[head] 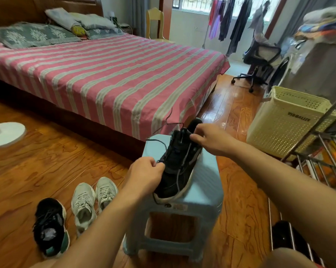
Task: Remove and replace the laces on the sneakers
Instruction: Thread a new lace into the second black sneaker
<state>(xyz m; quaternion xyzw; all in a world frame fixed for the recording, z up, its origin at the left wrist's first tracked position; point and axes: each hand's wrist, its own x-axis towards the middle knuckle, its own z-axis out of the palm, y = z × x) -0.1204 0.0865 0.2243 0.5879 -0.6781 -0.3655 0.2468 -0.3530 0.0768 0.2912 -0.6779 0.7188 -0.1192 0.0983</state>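
**Lace half out, shoe perched on stool: tip and snag risks**

Black sneaker (179, 165) lies on the top of the light blue stool (206, 192), toe at the near edge, heel toward the far right corner. Dark lace (159, 141) runs loose from the eyelets and loops out past the far left corner toward the bed (105, 74).

Left hand (146, 176) grip is closed, pinching the lace at the shoe's left side near the lower eyelets. Right hand (209, 140) grip is closed on the tongue or collar at the heel end; what exactly it pinches, can't tell.

Risks, as I judge them: toe already overhangs the near edge, so a hard left pull could drag the shoe off. Loose lace end may catch on the stool corner or knot in an eyelet. Stool looks light, could tip. Other black sneaker (50, 227) and white pair (93, 198) sit on the floor (37, 161) left of the stool, and a dropped shoe could land among them.
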